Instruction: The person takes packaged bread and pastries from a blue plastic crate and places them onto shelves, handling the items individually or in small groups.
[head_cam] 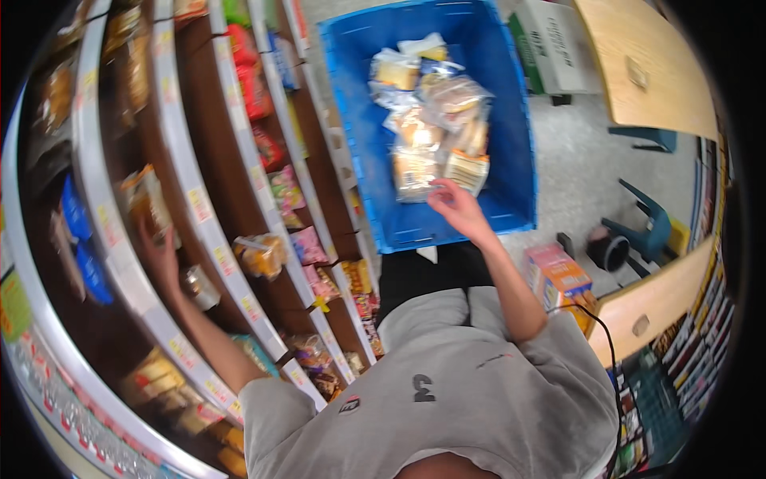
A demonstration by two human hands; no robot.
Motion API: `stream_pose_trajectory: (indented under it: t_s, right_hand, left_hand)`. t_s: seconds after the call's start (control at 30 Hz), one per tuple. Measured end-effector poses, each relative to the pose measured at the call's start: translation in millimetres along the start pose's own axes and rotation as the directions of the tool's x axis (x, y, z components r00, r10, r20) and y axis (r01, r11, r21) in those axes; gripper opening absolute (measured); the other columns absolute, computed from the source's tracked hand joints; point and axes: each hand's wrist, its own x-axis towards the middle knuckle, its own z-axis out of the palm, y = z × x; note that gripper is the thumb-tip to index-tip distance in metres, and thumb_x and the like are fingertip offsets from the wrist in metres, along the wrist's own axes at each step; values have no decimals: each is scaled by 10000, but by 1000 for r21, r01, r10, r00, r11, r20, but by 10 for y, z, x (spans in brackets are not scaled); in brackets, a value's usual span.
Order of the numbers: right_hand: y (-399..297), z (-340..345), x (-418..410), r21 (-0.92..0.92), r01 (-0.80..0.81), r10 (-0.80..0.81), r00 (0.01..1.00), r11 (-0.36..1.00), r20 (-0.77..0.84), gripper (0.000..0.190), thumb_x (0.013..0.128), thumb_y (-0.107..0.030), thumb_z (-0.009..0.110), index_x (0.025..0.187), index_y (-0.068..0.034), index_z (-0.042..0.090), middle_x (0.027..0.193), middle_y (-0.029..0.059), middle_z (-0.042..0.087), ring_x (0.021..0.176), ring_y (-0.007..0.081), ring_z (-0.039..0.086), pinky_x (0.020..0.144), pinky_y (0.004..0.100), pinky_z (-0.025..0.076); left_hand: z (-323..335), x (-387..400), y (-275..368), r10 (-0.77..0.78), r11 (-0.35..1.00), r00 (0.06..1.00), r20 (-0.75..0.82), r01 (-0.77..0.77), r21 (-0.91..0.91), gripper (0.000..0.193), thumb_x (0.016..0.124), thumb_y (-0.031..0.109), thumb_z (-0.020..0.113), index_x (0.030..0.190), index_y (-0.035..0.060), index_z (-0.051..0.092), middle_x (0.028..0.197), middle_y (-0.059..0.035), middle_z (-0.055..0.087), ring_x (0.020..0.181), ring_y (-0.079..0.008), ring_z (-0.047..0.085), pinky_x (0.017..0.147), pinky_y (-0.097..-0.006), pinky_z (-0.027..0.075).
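My left hand (160, 254) reaches into a shelf on the left. Its thumb and fingers are around the near end of a clear bread package (148, 200) with brown contents and orange trim; blur hides the exact contact. Over the near part of a blue plastic crate (372, 206) is my right hand (459, 211), fingers slightly curled and apart, with nothing seen in it. Just beyond its fingertips lie a clear bag of bread (416, 158) and a package with a printed label (465, 170). Several other bagged breads (455, 99) are heaped in the crate.
Shelf tiers with price strips (200, 206) run along my left. A small wrapped pack (200, 287) and a bagged yellow-orange item (260, 254) sit near my left arm. To the right are a cardboard box (556, 272), a dark green chair (649, 224) and a wooden tabletop (652, 66).
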Motion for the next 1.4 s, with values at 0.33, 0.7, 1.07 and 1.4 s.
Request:
stream_pose_trajectory:
  t_s: [0.33,0.7,1.07,1.4]
  right_hand:
    - [854,-120,1479,-281,65,-135,962,958,-236,417,909,-226,701,1267,-31,612,1164,157,704,1067,276,690,907,384,554]
    - [1563,65,1052,-645,48,-73,997,763,-13,352,836,-110,701,1176,-47,637,1207,211,620,1169,379,600,988,438,506]
    - [973,-1107,1252,-569,-195,-69,910,799,-408,666,808,-201,758,1348,20,436,1218,258,604,1128,391,608,999,439,488]
    - [1555,-786,815,-420,-510,333,841,751,-426,749,702,-404,897,1228,10,561,1206,182,687,1122,321,672,955,383,537]
  left_hand:
    - [181,-1817,1885,42,85,969,244,240,-967,380,1003,136,599,1365,31,548,1346,-168,597,1266,-276,565,1140,-435,392]
    - [1566,-4651,1409,-243,-52,470,848,867,-496,260,1031,198,594,1247,54,588,1149,-94,660,1084,-195,646,974,-354,509]
    - [1873,-6039,1114,-67,-58,395,916,915,-399,343,1019,202,560,1352,128,524,1253,-88,628,1153,-196,605,962,-381,498]
    - [1919,-5833,1491,-37,-180,392,919,902,-392,396,1019,8,397,1406,-5,476,1359,-130,578,1251,-217,551,1077,-340,419]
